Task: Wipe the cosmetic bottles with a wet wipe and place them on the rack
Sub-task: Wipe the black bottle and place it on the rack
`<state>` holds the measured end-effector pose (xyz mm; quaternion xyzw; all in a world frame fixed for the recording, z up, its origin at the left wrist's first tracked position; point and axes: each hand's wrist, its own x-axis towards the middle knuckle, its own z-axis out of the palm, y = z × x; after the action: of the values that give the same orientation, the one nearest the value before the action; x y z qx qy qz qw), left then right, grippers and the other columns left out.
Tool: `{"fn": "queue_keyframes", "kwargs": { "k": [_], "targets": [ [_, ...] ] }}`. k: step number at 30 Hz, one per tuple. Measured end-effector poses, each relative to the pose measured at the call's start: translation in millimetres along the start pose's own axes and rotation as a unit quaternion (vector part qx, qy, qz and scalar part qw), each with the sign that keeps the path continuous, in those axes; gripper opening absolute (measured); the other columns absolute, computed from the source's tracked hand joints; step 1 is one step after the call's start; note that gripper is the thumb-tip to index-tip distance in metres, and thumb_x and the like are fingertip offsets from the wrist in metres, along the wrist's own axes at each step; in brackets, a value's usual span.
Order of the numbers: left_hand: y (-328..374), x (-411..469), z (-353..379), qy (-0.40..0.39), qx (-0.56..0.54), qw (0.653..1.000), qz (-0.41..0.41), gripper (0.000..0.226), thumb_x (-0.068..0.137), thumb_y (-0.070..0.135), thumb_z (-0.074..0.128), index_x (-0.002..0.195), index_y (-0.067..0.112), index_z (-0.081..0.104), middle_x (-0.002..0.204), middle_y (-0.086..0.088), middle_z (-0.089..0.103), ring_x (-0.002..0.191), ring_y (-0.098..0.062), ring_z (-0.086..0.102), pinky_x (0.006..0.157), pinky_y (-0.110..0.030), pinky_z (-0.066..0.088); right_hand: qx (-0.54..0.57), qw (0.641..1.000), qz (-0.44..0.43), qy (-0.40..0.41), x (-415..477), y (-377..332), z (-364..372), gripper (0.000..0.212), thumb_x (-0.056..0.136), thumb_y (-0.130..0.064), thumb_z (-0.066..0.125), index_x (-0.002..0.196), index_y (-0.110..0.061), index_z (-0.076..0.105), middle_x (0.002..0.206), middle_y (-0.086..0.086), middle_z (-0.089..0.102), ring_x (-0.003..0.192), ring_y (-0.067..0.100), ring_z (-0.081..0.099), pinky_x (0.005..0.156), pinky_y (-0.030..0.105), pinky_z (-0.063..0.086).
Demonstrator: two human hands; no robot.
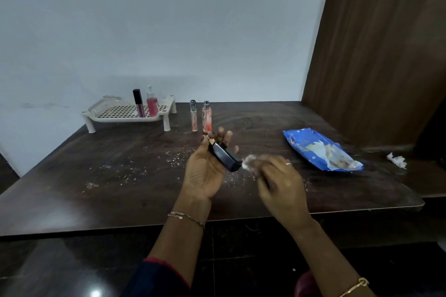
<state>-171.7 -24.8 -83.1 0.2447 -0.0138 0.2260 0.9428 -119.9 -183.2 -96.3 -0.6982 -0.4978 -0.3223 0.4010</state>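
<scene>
My left hand [205,171] grips a dark blue bottle with a gold neck [224,155], tilted above the table's middle. My right hand [277,176], blurred, pinches a white wet wipe [249,161] against the bottle's lower end. A cream slotted rack [125,112] stands at the back left and holds a dark-capped lip gloss tube [138,103] and a pink spray bottle [152,102]. Two slim peach-coloured bottles stand upright on the table right of the rack, a narrow one [193,116] and a wider one [206,117].
A blue wet-wipe pack [321,149] lies open at the right of the dark wooden table [96,176]. A crumpled white wipe [397,160] lies further right. White crumbs dot the tabletop. A wall stands behind and a brown panel at the right.
</scene>
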Motion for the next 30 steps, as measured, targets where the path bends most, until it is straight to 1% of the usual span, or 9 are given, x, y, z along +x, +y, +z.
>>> {"fn": "queue_keyframes", "kwargs": {
  "k": [4, 7, 11, 13, 18, 21, 25, 28, 30],
  "targets": [
    [0, -6, 3, -0.043, -0.042, 0.997, -0.046, 0.025, 0.096, 0.028, 0.038, 0.09, 0.015, 0.057, 0.096, -0.004, 0.067, 0.102, -0.02, 0.065, 0.1, -0.046, 0.044, 0.105, 0.988, 0.093, 0.068, 33, -2, -8, 0.028, 0.079, 0.008, 0.062, 0.094, -0.013, 0.072, 0.099, -0.004, 0.067, 0.096, 0.008, 0.063, 0.086, 0.034, 0.052],
    [-2, -6, 6, -0.059, -0.037, 0.996, -0.061, 0.024, 0.097, 0.029, 0.039, 0.094, 0.014, 0.057, 0.095, -0.006, 0.067, 0.094, -0.021, 0.066, 0.094, -0.039, 0.05, 0.13, 0.989, 0.074, 0.005, 56, -13, -6, 0.025, 0.081, 0.005, 0.062, 0.095, -0.013, 0.073, 0.097, -0.005, 0.067, 0.094, 0.006, 0.063, 0.086, 0.031, 0.051],
    [-1, -5, 7, -0.061, -0.069, 0.992, -0.082, 0.025, 0.097, 0.029, 0.04, 0.104, 0.01, 0.055, 0.107, -0.013, 0.061, 0.091, -0.022, 0.067, 0.08, -0.034, 0.057, 0.056, 0.993, 0.006, -0.108, 59, -24, 8, 0.03, 0.078, 0.006, 0.06, 0.098, -0.014, 0.071, 0.1, -0.003, 0.066, 0.096, 0.01, 0.061, 0.093, 0.015, 0.042],
    [-2, -3, 5, -0.044, -0.086, 0.993, -0.071, 0.032, 0.098, 0.029, 0.036, 0.099, 0.007, 0.059, 0.107, -0.011, 0.063, 0.096, -0.024, 0.068, 0.08, -0.036, 0.058, 0.039, 0.989, -0.012, -0.14, 53, -27, 9, 0.029, 0.078, 0.005, 0.058, 0.097, -0.013, 0.071, 0.101, -0.003, 0.066, 0.095, 0.012, 0.061, 0.088, 0.021, 0.046],
    [-7, 0, -3, -0.018, -0.084, 0.995, -0.044, 0.04, 0.1, 0.03, 0.03, 0.08, 0.014, 0.061, 0.091, -0.002, 0.069, 0.101, -0.02, 0.067, 0.097, -0.046, 0.044, -0.003, 0.983, -0.034, -0.179, 33, -31, 2, 0.033, 0.08, -0.007, 0.046, 0.098, -0.016, 0.072, 0.1, -0.004, 0.067, 0.093, 0.014, 0.063, 0.078, 0.026, 0.049],
    [-9, 0, -7, -0.012, -0.092, 0.995, -0.043, 0.048, 0.1, 0.03, 0.03, 0.076, 0.012, 0.067, 0.091, -0.004, 0.069, 0.099, -0.021, 0.068, 0.093, -0.045, 0.046, 0.008, 0.982, -0.039, -0.186, 24, -33, -3, 0.032, 0.08, -0.009, 0.045, 0.095, -0.016, 0.072, 0.097, -0.003, 0.068, 0.09, 0.015, 0.064, 0.079, 0.024, 0.048],
    [-15, -6, 3, -0.02, -0.083, 0.994, -0.07, 0.032, 0.099, 0.027, 0.035, 0.086, 0.011, 0.059, 0.093, -0.005, 0.069, 0.099, -0.023, 0.067, 0.084, -0.038, 0.056, 0.005, 0.984, -0.014, -0.177, 39, -28, 1, 0.032, 0.078, -0.01, 0.044, 0.093, -0.013, 0.072, 0.096, -0.001, 0.068, 0.09, 0.018, 0.064, 0.078, 0.031, 0.051],
    [-16, -8, 9, -0.007, -0.078, 0.994, -0.075, 0.032, 0.099, 0.025, 0.038, 0.084, 0.01, 0.062, 0.09, -0.006, 0.07, 0.088, -0.02, 0.069, 0.075, -0.032, 0.059, -0.026, 0.985, -0.003, -0.171, 56, -25, 9, 0.025, 0.076, 0.001, 0.057, 0.093, -0.011, 0.072, 0.095, 0.002, 0.068, 0.09, 0.023, 0.064, 0.081, 0.036, 0.054],
    [-11, -6, 8, -0.011, -0.079, 0.995, -0.066, 0.029, 0.099, 0.027, 0.038, 0.087, 0.011, 0.06, 0.091, -0.005, 0.069, 0.091, -0.02, 0.069, 0.077, -0.033, 0.058, -0.027, 0.985, -0.012, -0.173, 57, -26, 12, 0.025, 0.075, 0.004, 0.061, 0.093, -0.011, 0.071, 0.095, 0.002, 0.067, 0.089, 0.022, 0.064, 0.081, 0.034, 0.054]
  ]
}}
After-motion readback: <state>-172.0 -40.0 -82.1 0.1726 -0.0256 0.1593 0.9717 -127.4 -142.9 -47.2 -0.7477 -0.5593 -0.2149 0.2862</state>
